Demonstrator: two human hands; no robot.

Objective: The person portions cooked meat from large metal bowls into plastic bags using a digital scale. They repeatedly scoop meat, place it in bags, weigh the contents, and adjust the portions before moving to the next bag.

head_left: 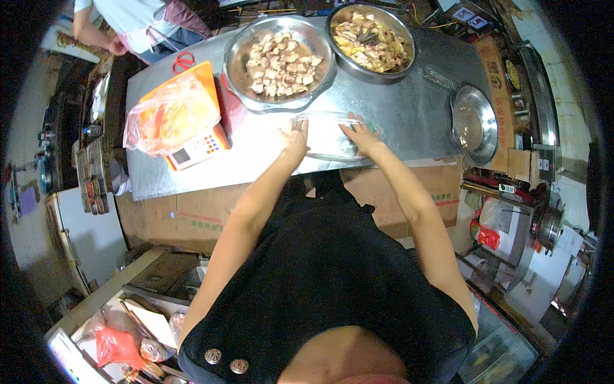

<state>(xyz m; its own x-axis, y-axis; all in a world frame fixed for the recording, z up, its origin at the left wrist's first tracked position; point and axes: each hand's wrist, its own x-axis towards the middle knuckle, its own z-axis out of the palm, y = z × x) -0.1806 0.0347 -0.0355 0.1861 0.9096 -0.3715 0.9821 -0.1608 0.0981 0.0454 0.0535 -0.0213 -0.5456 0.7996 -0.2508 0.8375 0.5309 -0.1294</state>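
A see-through plastic bag (329,142) lies flat near the front edge of the metal table (409,118). My left hand (294,138) rests on its left side with the fingers spread. On the bag's right side lies my right hand (363,137), its fingers stretched and the thumb apart. Just beyond my hands stands a large metal bowl (238,89) of pale chopped pieces (281,64). To its right, a second metal bowl (371,77) holds yellowish pieces of what looks like raw meat (371,41).
An orange-topped scale (203,146) covered with plastic film (169,115) stands at the left, with red-handled scissors (184,62) behind it. An empty-looking metal basin (474,121) sits at the right table edge. Another person (137,29) stands at the far left.
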